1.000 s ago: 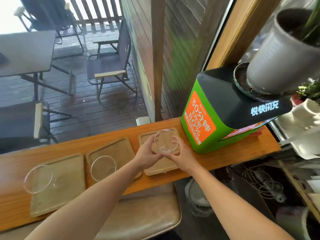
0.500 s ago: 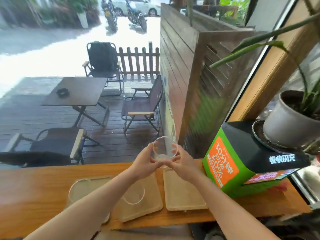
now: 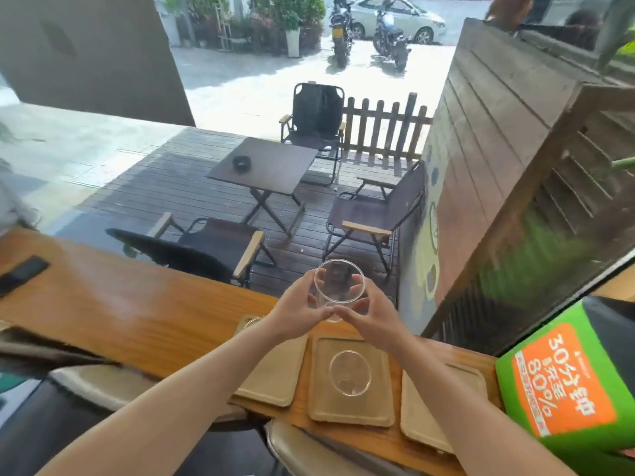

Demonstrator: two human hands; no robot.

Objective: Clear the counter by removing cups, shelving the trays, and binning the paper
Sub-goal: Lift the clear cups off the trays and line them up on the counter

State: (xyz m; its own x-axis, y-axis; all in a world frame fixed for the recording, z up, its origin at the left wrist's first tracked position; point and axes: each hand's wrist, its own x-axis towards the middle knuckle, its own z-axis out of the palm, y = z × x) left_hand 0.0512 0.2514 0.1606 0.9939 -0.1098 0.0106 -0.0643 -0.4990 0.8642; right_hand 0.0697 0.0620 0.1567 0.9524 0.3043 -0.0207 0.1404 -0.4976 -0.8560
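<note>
I hold a clear glass cup [image 3: 339, 286] up in the air above the wooden counter [image 3: 130, 304], with my left hand [image 3: 297, 312] and my right hand [image 3: 372, 312] both wrapped around its lower part. Below, three tan wooden trays lie side by side on the counter. A second clear cup [image 3: 350, 372] stands on the middle tray [image 3: 347, 410]. My left forearm crosses the left tray [image 3: 271, 376], and the rim of a third cup [image 3: 252, 321] peeks out behind it. The right tray [image 3: 429, 427] lies under my right forearm.
A green and orange charging box [image 3: 563, 383] stands on the counter at the right. A dark flat object [image 3: 20, 274] lies at the counter's far left. Stool seats [image 3: 309, 448] sit below the front edge. Beyond the window are patio chairs and a table.
Both hands lifted the cup off the right tray and raised it. My view tilted up and shifted left, so the trays now sit lower in the frame.
</note>
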